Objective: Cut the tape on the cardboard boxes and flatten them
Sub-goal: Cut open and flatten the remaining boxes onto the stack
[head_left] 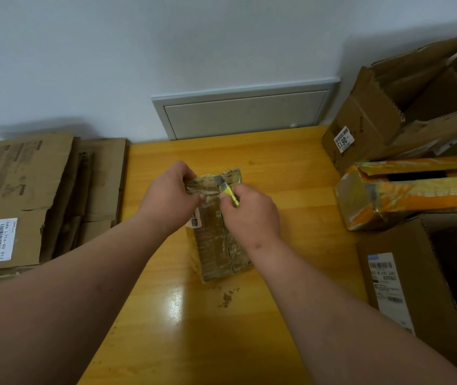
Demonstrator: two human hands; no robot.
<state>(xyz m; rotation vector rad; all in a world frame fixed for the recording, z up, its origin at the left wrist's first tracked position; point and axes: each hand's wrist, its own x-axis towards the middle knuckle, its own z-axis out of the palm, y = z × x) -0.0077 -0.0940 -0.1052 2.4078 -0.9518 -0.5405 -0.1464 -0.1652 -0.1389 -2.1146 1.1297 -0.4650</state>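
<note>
A small tape-wrapped cardboard box (217,234) is lying in the middle of the yellow wooden worktop (277,168), its long side running from near to far. The left hand (170,190) is gripping the far-left corner of the box, fingers curled over a crumpled flap there. The right hand (249,211) is pinching a small yellow cutter (229,194), whose tip is pointing at the taped top near the far end; the blade itself is probably touching the tape, though it is too small to tell. Cardboard crumbs (228,295) are lying just near of the box. A stack of flattened cardboard (27,195) is sitting at the left. At the right, three opened boxes are standing: a brown one (383,118) far off, an orange-taped one (405,195) in between, and a labelled one (410,273) nearest.
</note>
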